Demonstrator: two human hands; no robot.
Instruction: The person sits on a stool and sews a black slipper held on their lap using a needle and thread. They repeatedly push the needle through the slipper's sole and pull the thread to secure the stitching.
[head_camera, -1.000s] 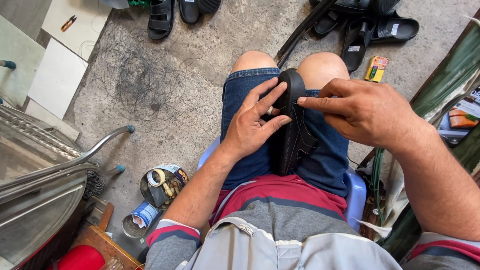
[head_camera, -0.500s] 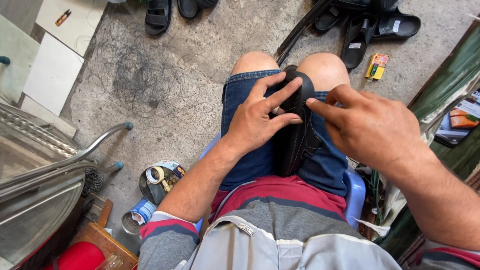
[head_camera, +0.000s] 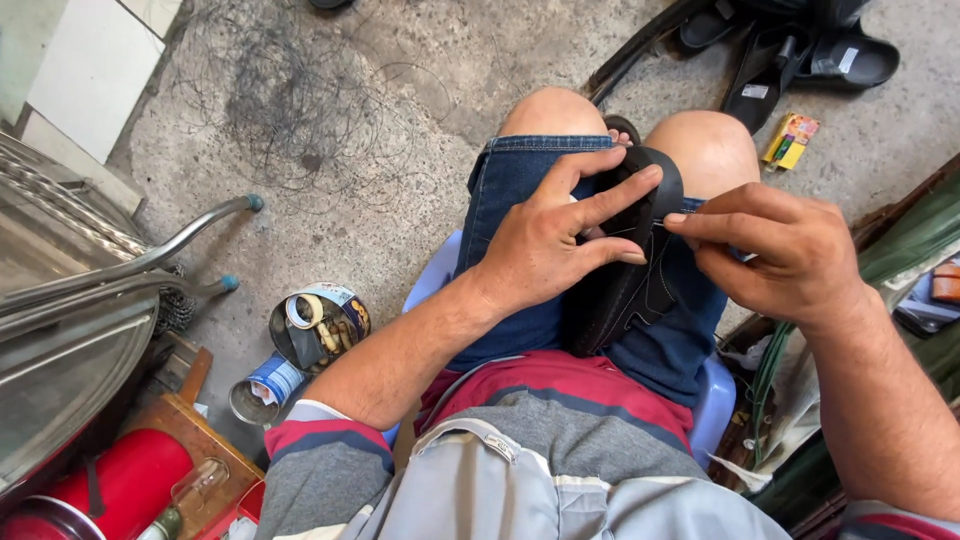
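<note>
**Black Shoe Held on the Lap: Grip and Handling**

Rough grey concrete floor (head_camera: 400, 90) forms the background, scattered with fine dark thread loops. You sit on a pale blue plastic stool (head_camera: 718, 400) with the black stitched leather shoe (head_camera: 625, 285) lying lengthwise between your thighs, toe end up beside the knees.

Your left hand (head_camera: 545, 245) lies spread over the shoe, its fingers (head_camera: 625, 195) extended across the toe and pressing it down; the hand is open, bracing rather than clasping. Your right hand (head_camera: 790, 260) is closed in a pinch, forefinger and thumb meeting at the seam just beyond the left fingertips. What they pinch is too small to tell.

Handling judgement: the shoe looks light, with a soft, flexible upper and a stiffer sole edge. Matte leather should not slip. Take hold across the toe and along the sole rim, where it resists folding.

Beyond the right fingers lie black rubber sandals (head_camera: 800, 60) and a small yellow packet (head_camera: 790, 140). Below the left forearm stands an open round tin of tape rolls (head_camera: 318, 325), with a red cylinder (head_camera: 125, 480) nearby.
</note>
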